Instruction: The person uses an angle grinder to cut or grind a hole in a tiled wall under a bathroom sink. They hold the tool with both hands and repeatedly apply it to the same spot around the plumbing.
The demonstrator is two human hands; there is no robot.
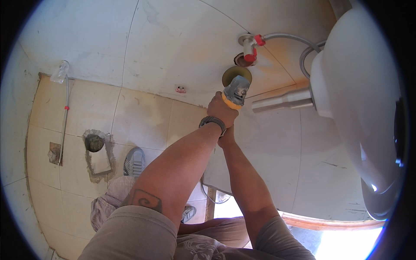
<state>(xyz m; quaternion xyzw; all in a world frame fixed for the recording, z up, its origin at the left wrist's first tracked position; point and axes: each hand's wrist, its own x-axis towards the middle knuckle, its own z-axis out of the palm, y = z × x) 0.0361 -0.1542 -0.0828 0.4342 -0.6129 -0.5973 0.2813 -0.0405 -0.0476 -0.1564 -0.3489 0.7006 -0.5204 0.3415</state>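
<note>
The tiled wall [182, 39] is the biggest thing here, and it meets the tiled floor [143, 125] lower down. One big white sink [364, 86] hangs on the wall at the right, with one shiny drain pipe [284, 100] running from it into the wall. Two bendy hoses [299, 41] curl from the sink toward one tap with red handles [252, 45] on the wall. There is one rough hole in the floor [94, 142] at the left, with grey cement around it. One thin pipe [65, 112] lies across the tiles near it. One grey shoe [134, 161] stands on the floor below the arms. The person holds one grinder [235, 91] up against the wall, just under the tap, with its round disc [236, 74] near a dark hole in the tile. It looks like both hands are used to keep the tool steady. The left hand [222, 110] is wrapped tight around the grinder's body. The right hand [227, 138] is tucked behind the left wrist, so its grip cannot be seen. One dark band [212, 122] sits on the left wrist.
</note>
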